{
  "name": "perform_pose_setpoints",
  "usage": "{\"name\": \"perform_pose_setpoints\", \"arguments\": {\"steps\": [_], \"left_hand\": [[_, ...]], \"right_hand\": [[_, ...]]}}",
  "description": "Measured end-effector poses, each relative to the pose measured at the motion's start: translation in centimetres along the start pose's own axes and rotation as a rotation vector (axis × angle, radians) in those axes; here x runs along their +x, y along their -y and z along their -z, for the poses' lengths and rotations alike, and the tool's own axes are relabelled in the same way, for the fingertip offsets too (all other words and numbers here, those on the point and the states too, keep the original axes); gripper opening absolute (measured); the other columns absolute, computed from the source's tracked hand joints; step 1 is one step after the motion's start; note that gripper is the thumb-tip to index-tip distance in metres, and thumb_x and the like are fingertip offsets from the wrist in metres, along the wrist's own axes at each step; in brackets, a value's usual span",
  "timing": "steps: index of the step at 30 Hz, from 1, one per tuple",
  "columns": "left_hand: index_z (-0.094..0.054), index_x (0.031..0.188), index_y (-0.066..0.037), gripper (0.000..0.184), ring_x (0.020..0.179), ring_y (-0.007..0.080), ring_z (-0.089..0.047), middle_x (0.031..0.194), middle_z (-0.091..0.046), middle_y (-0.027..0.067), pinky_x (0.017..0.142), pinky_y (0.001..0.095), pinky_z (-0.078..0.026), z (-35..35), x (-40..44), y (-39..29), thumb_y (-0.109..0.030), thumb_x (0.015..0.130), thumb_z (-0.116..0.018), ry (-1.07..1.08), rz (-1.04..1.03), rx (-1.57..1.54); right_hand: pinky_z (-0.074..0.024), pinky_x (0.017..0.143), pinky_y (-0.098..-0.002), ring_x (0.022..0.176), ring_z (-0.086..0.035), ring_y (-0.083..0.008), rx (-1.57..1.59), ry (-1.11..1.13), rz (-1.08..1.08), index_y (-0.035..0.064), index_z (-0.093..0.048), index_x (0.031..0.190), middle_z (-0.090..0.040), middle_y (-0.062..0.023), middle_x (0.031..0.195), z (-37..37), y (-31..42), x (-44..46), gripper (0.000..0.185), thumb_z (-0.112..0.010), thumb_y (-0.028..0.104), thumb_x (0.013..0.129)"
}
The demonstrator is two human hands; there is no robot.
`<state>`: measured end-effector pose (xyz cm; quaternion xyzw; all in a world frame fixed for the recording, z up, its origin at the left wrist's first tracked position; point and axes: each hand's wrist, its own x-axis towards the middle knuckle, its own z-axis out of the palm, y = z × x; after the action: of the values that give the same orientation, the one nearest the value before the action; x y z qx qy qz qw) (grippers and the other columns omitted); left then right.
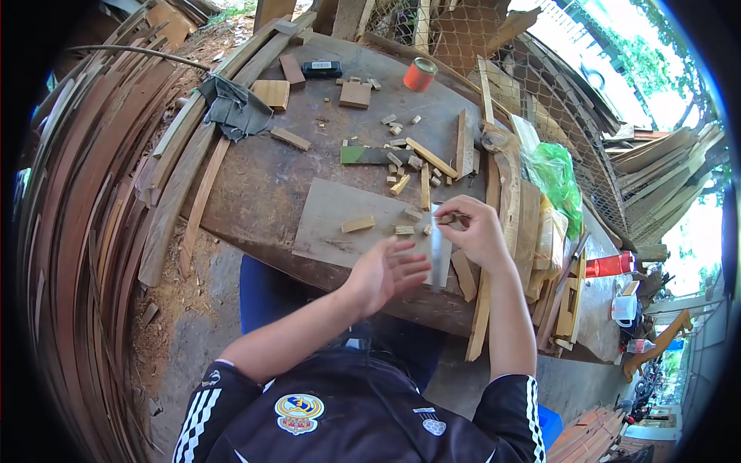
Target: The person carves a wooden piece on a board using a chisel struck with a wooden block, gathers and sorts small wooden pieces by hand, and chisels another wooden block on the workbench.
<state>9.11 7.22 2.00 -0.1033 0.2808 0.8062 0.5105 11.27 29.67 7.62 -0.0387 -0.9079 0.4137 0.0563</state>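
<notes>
My left hand (pixel 386 274) is open over the near edge of a flat grey-brown board (pixel 328 212), palm turned sideways and fingers spread. My right hand (pixel 472 231) is closed in a pinch above the board's right end; what lies between its fingertips is too small and shaded to make out. Just below the right fingers lies a pale, shiny flat strip (pixel 437 258). On the board between the hands are small wood blocks, one of them (pixel 404 230) close to the left fingertips. Farther left on the board lies a longer wood block (pixel 358 224).
Several wood offcuts (pixel 431 159) and a dark flat strip with a green end (pixel 370 155) lie beyond the board. An orange can (pixel 420 74), a black case (pixel 322 69) and a grey cloth (pixel 235 108) sit farther back. Planks and a green plastic bag (pixel 557 181) line the right.
</notes>
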Motion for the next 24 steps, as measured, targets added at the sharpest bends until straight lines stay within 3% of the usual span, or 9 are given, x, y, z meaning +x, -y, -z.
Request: {"name": "perform_pose_setpoints", "arguments": {"steps": [3,6,10,11,14,17,20,24], "left_hand": [[-0.038,0.15,0.005,0.057,0.13,0.0354,-0.06,0.142,-0.055,0.0246,0.113,0.0472,-0.048,-0.2,4.0,0.3,-0.037,0.111,-0.037,-0.029,-0.017,-0.038],[-0.042,0.148,0.004,0.057,0.13,0.0338,-0.06,0.143,-0.055,0.0225,0.112,0.0454,-0.049,-1.2,5.1,0.1,-0.04,0.111,-0.038,-0.02,-0.056,0.07],[-0.045,0.146,0.003,0.06,0.131,0.0323,-0.059,0.142,-0.056,0.0211,0.111,0.0444,-0.049,-0.4,4.6,0.1,-0.044,0.11,-0.039,0.082,-0.048,0.169],[-0.046,0.146,0.003,0.06,0.132,0.0322,-0.059,0.142,-0.057,0.0212,0.112,0.0446,-0.049,0.3,4.5,0.0,-0.045,0.11,-0.039,0.111,-0.025,0.177],[-0.048,0.144,0.003,0.061,0.131,0.0321,-0.059,0.139,-0.058,0.0207,0.112,0.0453,-0.049,0.8,4.6,0.3,-0.047,0.111,-0.037,0.128,0.002,0.16],[-0.051,0.14,0.002,0.059,0.131,0.0315,-0.059,0.136,-0.059,0.0191,0.114,0.0465,-0.048,0.2,4.4,-0.3,-0.047,0.112,-0.033,0.081,0.068,-0.028],[-0.055,0.133,0.001,0.052,0.125,0.0286,-0.062,0.13,-0.062,0.0165,0.11,0.0438,-0.053,-1.3,4.4,-0.2,-0.041,0.113,-0.032,0.032,0.032,-0.184],[-0.055,0.125,-0.001,0.041,0.106,0.0246,-0.067,0.109,-0.064,0.012,0.099,0.037,-0.059,0.0,6.5,0.5,-0.034,0.113,-0.035,-0.088,0.007,-0.261]], "right_hand": [[-0.0552,0.086,-0.0334,0.093,-0.072,-0.0258,-0.172,-0.009,0.079,0.0023,-0.076,0.101,-0.074,-0.0122,0.098,-0.9,0.8,0.8,0.024,-0.074,-0.002,0.077],[-0.053,0.079,-0.0279,0.085,-0.068,-0.0168,-0.202,-0.16,0.049,0.0039,-0.076,0.101,-0.074,-0.0079,0.096,0.1,-2.5,2.4,0.022,-0.076,0.003,0.079],[-0.0551,0.088,-0.0355,0.096,-0.073,-0.0285,-0.42,-0.288,-0.014,0.0049,-0.077,0.1,-0.075,-0.0129,0.098,2.8,-6.8,3.7,0.025,-0.074,0.0,0.076],[-0.0551,0.088,-0.0349,0.094,-0.073,-0.0272,-0.477,-0.325,0.012,0.0057,-0.078,0.1,-0.075,-0.0132,0.096,3.1,-7.6,3.8,0.026,-0.074,0.0,0.075],[-0.0566,0.086,-0.0344,0.093,-0.073,-0.0231,-0.307,-0.317,-0.104,0.0056,-0.078,0.101,-0.075,-0.0112,0.095,3.2,-5.6,2.5,0.023,-0.076,0.002,0.079],[-0.0575,0.081,-0.0318,0.093,-0.073,-0.0174,0.091,-0.021,-0.195,0.0032,-0.078,0.102,-0.076,-0.0081,0.096,0.9,-0.1,0.7,0.018,-0.078,0.006,0.084],[-0.0589,0.078,-0.0286,0.093,-0.07,-0.0126,0.094,0.193,-0.061,0.0019,-0.078,0.106,-0.076,-0.0056,0.101,-1.4,3.2,0.4,0.022,-0.077,0.0,0.085],[-0.0596,0.082,-0.0299,0.097,-0.072,-0.014,0.143,0.068,-0.133,0.0016,-0.077,0.11,-0.075,-0.009,0.105,-1.0,-0.7,3.1,0.024,-0.078,0.003,0.086]]}}
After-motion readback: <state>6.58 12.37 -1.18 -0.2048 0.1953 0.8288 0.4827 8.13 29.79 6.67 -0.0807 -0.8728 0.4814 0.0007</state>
